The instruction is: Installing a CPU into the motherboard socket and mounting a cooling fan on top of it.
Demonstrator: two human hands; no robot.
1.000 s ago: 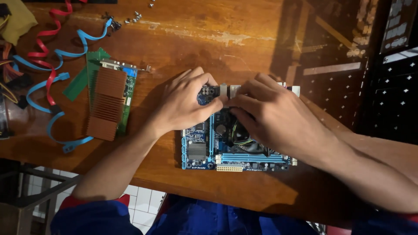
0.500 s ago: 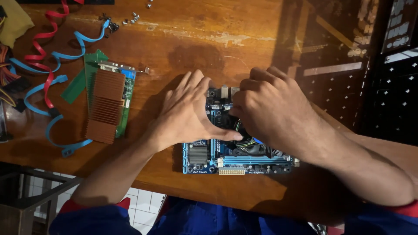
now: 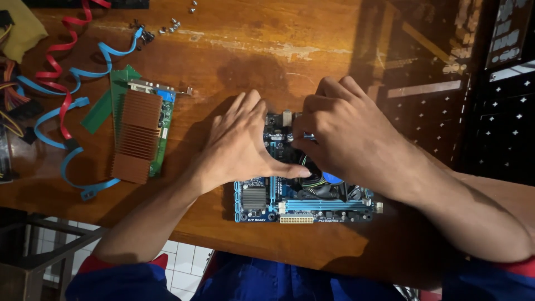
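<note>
A blue motherboard lies on the wooden table near its front edge, with a black cooler fan in its middle. My left hand rests flat on the board's left part, fingers spread, thumb stretched toward the fan. My right hand is curled over the board's far side, fingertips pinched at something small near the fan; what it grips is hidden under the fingers.
A green expansion card with a copper-coloured heatsink lies to the left. Blue and red flat cables curl at the far left. Several small screws lie near the table's back. A black perforated case panel stands at the right.
Both hands have shifted toward the board's far side. My left hand has flattened and spread, and my right hand has curled tighter near the fan.
</note>
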